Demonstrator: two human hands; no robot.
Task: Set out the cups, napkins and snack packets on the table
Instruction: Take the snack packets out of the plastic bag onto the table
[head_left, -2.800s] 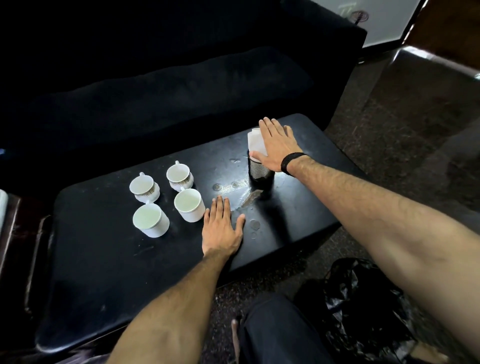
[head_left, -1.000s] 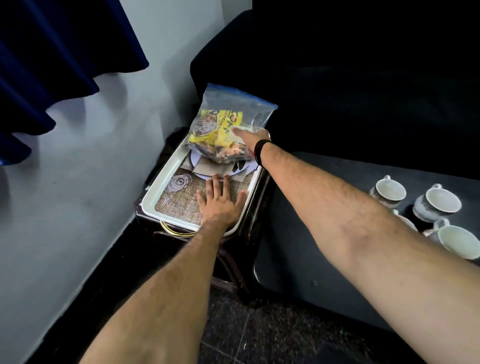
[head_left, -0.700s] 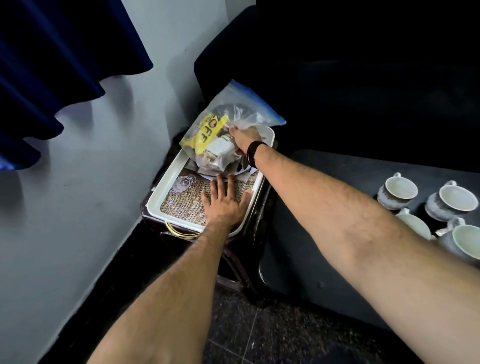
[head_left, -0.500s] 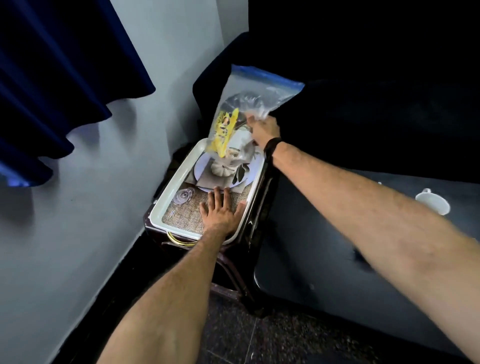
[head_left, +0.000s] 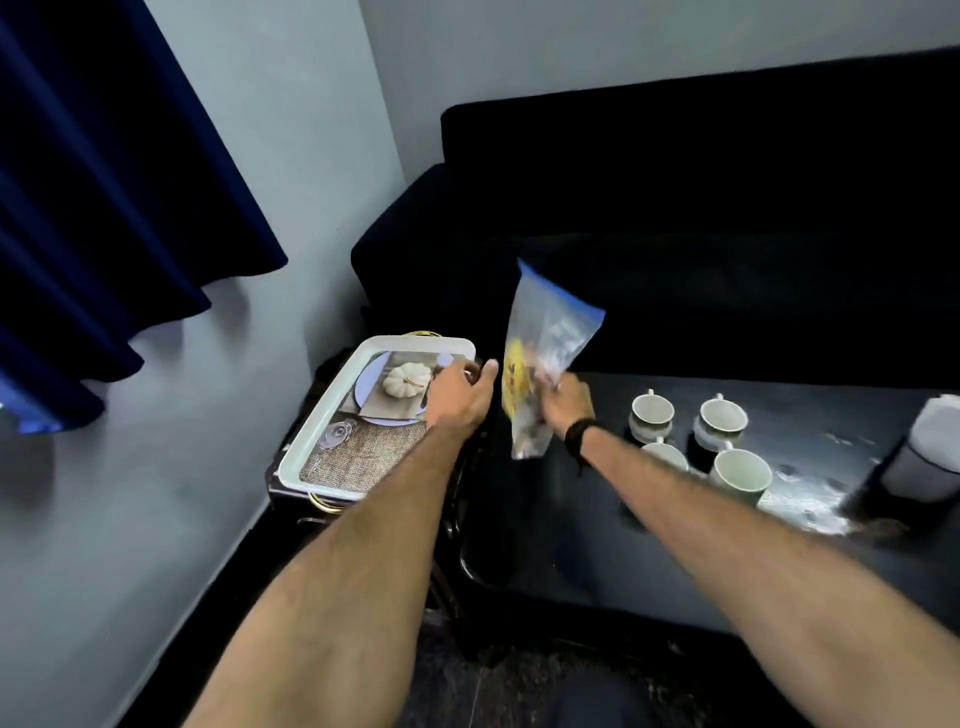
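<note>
My right hand (head_left: 564, 405) grips a clear zip bag (head_left: 540, 353) with a blue top edge, holding yellow snack packets; the bag hangs upright in the air over the left end of the black table (head_left: 597, 551). My left hand (head_left: 460, 397) hovers above the right rim of the white tray (head_left: 332, 415), fingers relaxed, holding nothing. Several white cups (head_left: 652, 413) stand together on the table to the right of the bag. A dark holder with white napkins (head_left: 930, 457) stands at the far right.
The white tray sits on a small dark stand to the left of the table and has a printed picture inside. A black sofa (head_left: 727, 208) runs behind the table. A dark blue curtain (head_left: 104, 182) hangs on the wall at the left.
My right hand has lifted the zip bag out of the tray and carried it right, over the table's left end. My left hand has risen off the tray and moved right.
</note>
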